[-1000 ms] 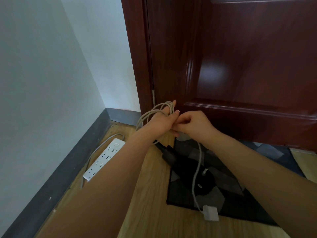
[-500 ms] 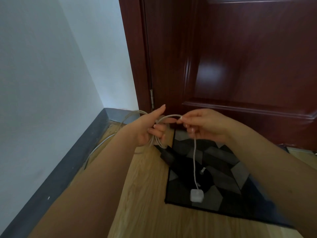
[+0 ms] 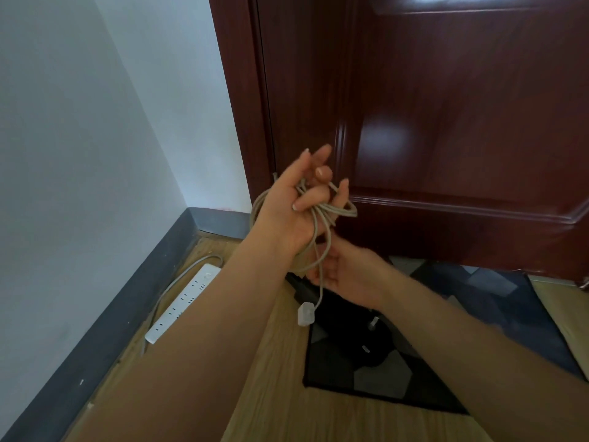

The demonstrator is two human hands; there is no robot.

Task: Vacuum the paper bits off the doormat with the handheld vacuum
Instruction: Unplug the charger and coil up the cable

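My left hand [image 3: 299, 205] is raised in front of the door, and several loops of a grey-white cable [image 3: 338, 212] are wound round its palm and curled fingers. Just below it, my right hand [image 3: 344, 275] holds the strand that runs down from the coil. The cable's white plug [image 3: 306, 314] dangles under my hands. A black handheld vacuum [image 3: 353, 333] lies on the dark doormat [image 3: 389, 378] with grey patches, partly hidden by my right arm. I can make out no paper bits for certain.
A dark red door [image 3: 446, 122] stands shut behind the mat. A white power strip [image 3: 181, 304] with its lead lies on the wooden floor [image 3: 280, 393] by the left wall [image 3: 79, 154] and its grey skirting.
My left hand has risen and turned with the coil on it. My right hand has dropped below it along the strand. The hanging tail is shorter and the plug sits higher.
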